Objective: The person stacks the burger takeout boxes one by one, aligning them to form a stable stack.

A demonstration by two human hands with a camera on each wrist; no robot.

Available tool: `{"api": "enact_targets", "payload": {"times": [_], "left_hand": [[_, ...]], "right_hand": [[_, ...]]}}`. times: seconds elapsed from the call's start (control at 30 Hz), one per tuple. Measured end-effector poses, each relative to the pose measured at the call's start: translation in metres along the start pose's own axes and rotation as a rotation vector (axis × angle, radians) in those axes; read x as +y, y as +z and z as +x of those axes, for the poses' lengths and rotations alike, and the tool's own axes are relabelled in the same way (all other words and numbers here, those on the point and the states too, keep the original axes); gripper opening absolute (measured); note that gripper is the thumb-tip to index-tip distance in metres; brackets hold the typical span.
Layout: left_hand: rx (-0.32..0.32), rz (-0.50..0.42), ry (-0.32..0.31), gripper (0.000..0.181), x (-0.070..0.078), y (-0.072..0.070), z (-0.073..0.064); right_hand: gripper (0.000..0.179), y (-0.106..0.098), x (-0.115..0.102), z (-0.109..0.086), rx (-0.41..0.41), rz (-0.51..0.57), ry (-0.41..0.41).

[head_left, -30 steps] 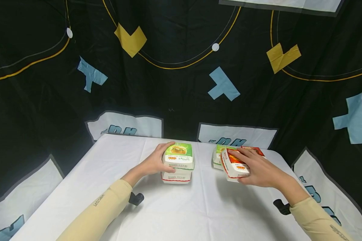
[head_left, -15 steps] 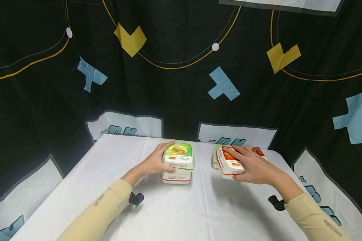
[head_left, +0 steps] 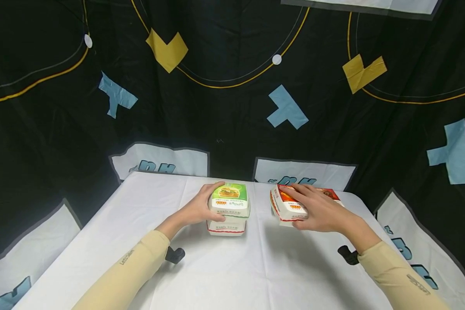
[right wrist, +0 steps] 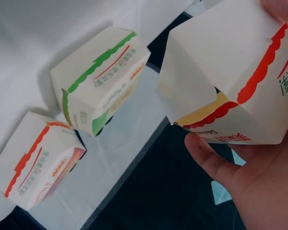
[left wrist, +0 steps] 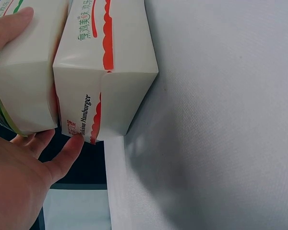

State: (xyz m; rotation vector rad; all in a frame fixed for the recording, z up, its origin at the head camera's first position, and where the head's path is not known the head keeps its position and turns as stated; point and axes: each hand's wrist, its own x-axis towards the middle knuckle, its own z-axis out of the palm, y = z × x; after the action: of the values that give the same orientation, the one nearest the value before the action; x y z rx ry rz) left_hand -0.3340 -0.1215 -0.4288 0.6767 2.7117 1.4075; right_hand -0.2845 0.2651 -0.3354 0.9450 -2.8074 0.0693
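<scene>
My left hand grips a green-topped burger box, thumb on the near side and fingers behind. That box sits on a red-trimmed burger box, and one fingertip touches the lower box in the left wrist view. On the right, my right hand holds a red-topped burger box between thumb and fingers. In the right wrist view it hangs apart from a green-trimmed burger box and a red-trimmed burger box standing on the table. The head view hides the green-trimmed one behind the held box.
A white-clothed table carries all the boxes, which stand toward its far edge. Behind it hangs a black curtain with yellow and blue patches. Black wrist-worn pieces show beside both sleeves.
My right hand has carried the red-topped box left and farther back, covering the green-trimmed box in the head view. The left hand and its two stacked boxes have stayed still.
</scene>
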Motion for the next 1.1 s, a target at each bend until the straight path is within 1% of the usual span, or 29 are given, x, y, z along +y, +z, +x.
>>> {"api": "enact_targets", "payload": {"times": [0.3,0.47,0.77,1.1], "left_hand": [[-0.004,0.004,0.001,0.111,0.001,-0.001,0.0],[-0.006,0.001,-0.006,0.111,0.0,-0.001,0.001],[-0.001,0.01,-0.005,0.109,0.001,-0.001,0.0],[-0.006,0.003,0.001,0.111,0.0,0.0,0.001]], "right_hand": [[0.093,-0.003,-0.007,0.013,0.01,-0.032,-0.033],[0.093,-0.006,-0.012,0.019,-0.001,-0.018,-0.026],[0.09,-0.008,-0.019,0.031,-0.005,-0.038,-0.017],[0.088,-0.007,-0.025,0.046,-0.039,0.017,-0.022]]}}
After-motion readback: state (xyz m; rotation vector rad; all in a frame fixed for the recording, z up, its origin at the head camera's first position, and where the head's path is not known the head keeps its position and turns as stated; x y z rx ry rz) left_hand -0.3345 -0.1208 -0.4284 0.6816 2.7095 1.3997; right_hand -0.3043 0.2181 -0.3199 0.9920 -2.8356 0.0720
